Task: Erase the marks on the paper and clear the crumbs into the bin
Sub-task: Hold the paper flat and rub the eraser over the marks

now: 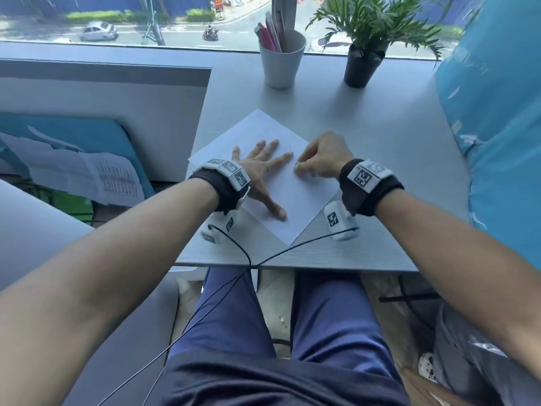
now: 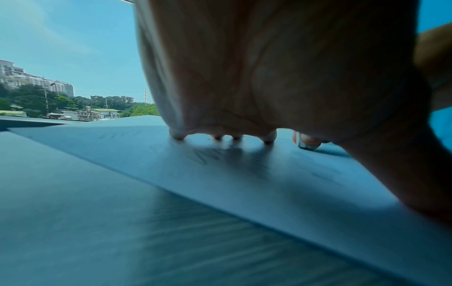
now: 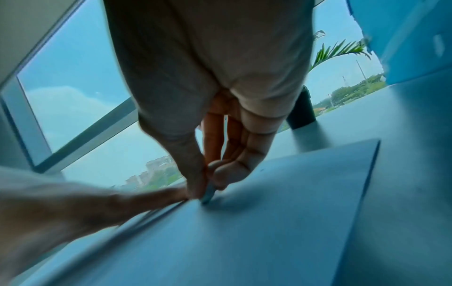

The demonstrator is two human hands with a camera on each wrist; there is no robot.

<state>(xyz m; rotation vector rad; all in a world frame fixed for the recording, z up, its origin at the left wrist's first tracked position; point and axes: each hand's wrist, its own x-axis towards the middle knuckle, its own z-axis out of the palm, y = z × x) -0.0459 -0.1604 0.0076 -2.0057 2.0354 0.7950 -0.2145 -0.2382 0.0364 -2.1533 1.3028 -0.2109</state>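
Note:
A white sheet of paper [image 1: 263,133] lies turned at an angle on the grey table [image 1: 380,148]. My left hand [image 1: 263,167] presses flat on it with fingers spread; in the left wrist view the fingertips [image 2: 178,135] rest on the sheet beside faint pencil marks [image 2: 203,155]. My right hand [image 1: 301,168] pinches a small eraser [image 1: 296,164] between thumb and fingers, its tip touching the paper just right of my left index finger. The eraser [image 2: 307,144] shows beyond my left palm, and the eraser [image 3: 208,194] sits under my right hand's [image 3: 208,180] pinch.
A white cup [image 1: 282,63] of pens and a potted plant [image 1: 363,65] stand at the table's far edge by the window. A blue covered object [image 1: 497,118] lines the right side. Cables [image 1: 248,259] cross the near table edge. Grey clutter [image 1: 468,347] lies below right.

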